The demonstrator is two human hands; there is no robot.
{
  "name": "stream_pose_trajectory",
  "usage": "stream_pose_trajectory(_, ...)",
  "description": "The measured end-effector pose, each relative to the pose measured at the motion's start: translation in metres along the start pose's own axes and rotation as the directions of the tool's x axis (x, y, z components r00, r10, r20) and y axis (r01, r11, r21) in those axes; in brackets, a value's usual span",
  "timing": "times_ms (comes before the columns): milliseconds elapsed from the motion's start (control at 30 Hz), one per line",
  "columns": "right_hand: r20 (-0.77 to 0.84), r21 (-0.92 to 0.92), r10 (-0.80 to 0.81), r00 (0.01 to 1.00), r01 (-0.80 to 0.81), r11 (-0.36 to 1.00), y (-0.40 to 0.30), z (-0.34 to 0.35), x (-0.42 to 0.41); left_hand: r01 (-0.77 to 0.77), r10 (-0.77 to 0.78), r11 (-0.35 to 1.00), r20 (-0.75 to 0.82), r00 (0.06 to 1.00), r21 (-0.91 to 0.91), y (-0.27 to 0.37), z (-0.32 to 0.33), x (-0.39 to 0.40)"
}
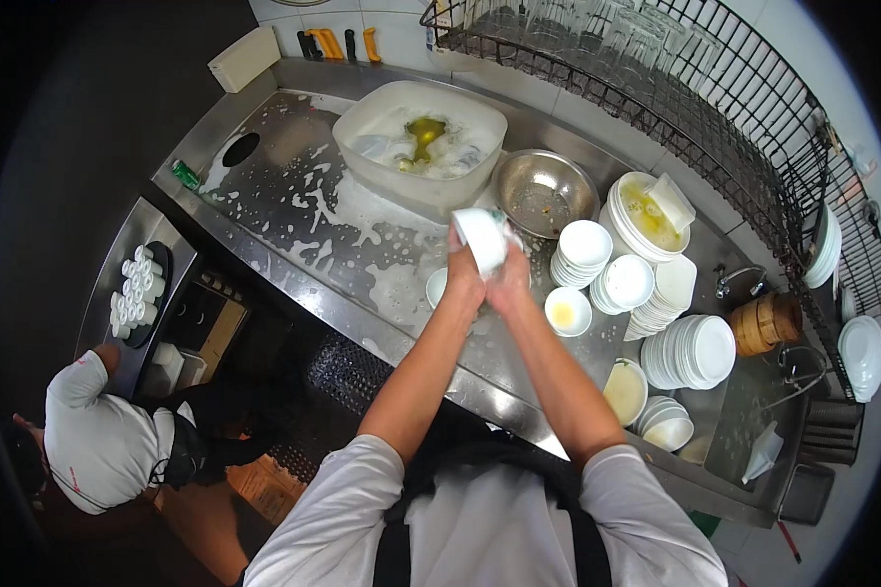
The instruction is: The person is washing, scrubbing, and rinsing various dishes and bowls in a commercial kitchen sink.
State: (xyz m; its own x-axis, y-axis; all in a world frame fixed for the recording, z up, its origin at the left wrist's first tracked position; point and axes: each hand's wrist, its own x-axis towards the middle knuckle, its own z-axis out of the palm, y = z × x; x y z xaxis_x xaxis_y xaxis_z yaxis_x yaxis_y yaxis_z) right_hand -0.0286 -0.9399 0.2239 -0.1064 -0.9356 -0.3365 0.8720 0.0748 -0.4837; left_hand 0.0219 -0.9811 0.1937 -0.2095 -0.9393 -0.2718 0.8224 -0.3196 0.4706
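A white bowl [479, 236] is tilted on its side between my two hands, above the wet steel counter [294, 183]. My left hand [464, 260] grips its left side, and my right hand [512, 268] is at its right side. A blurred green-and-white thing, perhaps a scouring pad [498, 217], shows at the bowl's far rim by my right fingers. Below my left wrist, another white bowl [435, 287] is partly hidden. Beyond my hands stands a translucent plastic tub [411, 192] of sudsy water with a yellow-green patch. Beside it sits a steel basin [545, 187].
Stacked white bowls [586, 243], plates [694, 352] and a bucket of yellowish liquid [650, 216] stand to the right. Farther right are bamboo steamers [763, 323] and a sink [741, 418]. A wire rack [617, 81] holds glasses overhead. At left, a co-worker [110, 433] bends near small white cups [136, 290].
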Motion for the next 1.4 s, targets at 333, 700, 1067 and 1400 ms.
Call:
stream_pose_trajectory(333, 0.516, -0.793, -0.538, 0.667, 0.61, -0.004, -0.038, 0.037, -0.02, -0.34, 0.196, 0.739, 0.297, 0.934, 0.582, 0.026, -0.013, -0.008)
stream_pose_trajectory(700, 0.794, -0.577, -0.512, 0.328, 0.673, -0.463, -0.014, 0.058, -0.069, -0.173, 0.076, 0.876, 0.227, 0.971, 0.451, 0.038, -0.039, -0.013)
stream_pose_trajectory(1067, -0.169, 0.158, -0.138, 0.976, 0.165, 0.974, 0.023, -0.004, -0.009, -0.434, 0.408, 0.206, 0.326, 0.852, 0.877, 0.037, -0.027, -0.005)
stream_pose_trajectory(1400, -0.133, -0.639, -0.4, 0.907, 0.23, 0.734, -0.061, -0.096, -0.061, -0.331, -0.129, -0.73, 0.355, 0.926, 0.598, 0.085, -0.065, -0.013)
